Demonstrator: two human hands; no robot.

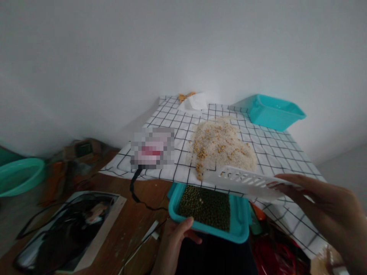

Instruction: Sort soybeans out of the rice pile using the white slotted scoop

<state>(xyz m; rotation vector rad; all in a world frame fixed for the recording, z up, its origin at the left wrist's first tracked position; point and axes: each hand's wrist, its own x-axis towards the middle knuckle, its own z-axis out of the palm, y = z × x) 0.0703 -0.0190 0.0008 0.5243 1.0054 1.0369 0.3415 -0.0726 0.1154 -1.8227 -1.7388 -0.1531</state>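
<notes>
My left hand grips the near left edge of a teal plastic tray, thumb over the rim. Dark green beans, like mung beans, lie in it. The tray is just below the near edge of a table. In my right hand is a white slotted plastic piece, pinched at its right end and held over the table's front edge. Just beyond it spreads a heap of pale grain, with yellow beans scattered over it, thickest on the left side.
A teal tub stands at the back right of the checked tablecloth. Crumpled white paper lies at the back. A blurred-out object with a black strap is on the left. A green basin stands far left.
</notes>
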